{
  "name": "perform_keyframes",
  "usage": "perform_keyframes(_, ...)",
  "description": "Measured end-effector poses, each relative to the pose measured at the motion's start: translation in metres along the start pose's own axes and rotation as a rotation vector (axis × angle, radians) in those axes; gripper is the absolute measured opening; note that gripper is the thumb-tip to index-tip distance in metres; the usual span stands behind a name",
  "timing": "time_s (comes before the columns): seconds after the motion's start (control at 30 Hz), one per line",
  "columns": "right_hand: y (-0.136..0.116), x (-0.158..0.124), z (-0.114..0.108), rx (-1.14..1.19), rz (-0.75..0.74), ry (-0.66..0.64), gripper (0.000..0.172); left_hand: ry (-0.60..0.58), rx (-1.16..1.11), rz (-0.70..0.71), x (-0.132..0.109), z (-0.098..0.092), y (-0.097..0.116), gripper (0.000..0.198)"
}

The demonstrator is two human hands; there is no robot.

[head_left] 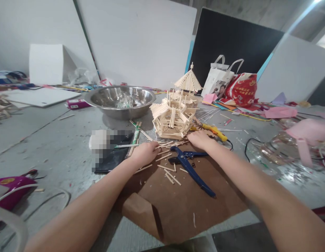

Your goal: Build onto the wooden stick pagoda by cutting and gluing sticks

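Note:
A small pavilion model [176,110] built of wooden sticks stands at the table's middle. My left hand [144,152] lies just in front of it, fingers curled onto a loose bunch of wooden sticks [166,144]. My right hand [200,138] rests at the model's right base, fingers bent down; what they hold is hidden. Blue-handled cutters [190,164] lie between my hands on a brown cardboard sheet [178,203] strewn with short stick pieces [170,175].
A steel bowl [122,99] sits behind left. A yellow tool [214,131] with a black cable lies right of the model. Bags [232,85], pink paper [304,131], a glass jar [272,148], a dark phone [112,157] and a purple tool [12,190] are around.

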State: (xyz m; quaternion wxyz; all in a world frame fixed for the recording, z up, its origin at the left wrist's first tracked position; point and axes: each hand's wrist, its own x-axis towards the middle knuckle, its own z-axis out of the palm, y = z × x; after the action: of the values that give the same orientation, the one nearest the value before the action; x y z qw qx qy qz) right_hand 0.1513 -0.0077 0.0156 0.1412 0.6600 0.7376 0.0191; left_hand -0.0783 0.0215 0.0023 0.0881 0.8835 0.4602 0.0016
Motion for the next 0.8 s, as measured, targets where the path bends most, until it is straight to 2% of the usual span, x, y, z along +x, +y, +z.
perform_keyframes(0.27,0.005,-0.019,-0.005,0.004,0.072,0.106,0.024,0.003,-0.011,0.006,0.001,0.002,0.0,0.034)
perform_keyframes(0.33,0.006,-0.024,-0.005,0.081,0.059,0.12,0.022,0.012,-0.026,0.005,0.002,0.003,-0.001,0.035)
perform_keyframes(0.5,0.006,-0.019,0.005,0.738,-0.072,0.118,0.027,0.028,-0.082,0.034,0.003,0.001,-0.001,0.04)
perform_keyframes(0.67,0.004,-0.011,0.017,1.207,-0.041,0.108,0.03,0.028,-0.14,0.046,0.003,-0.004,-0.002,0.042)
perform_keyframes(0.8,-0.002,-0.014,0.019,1.595,0.024,-0.008,0.029,0.055,-0.148,0.064,0.003,-0.005,-0.001,0.042)
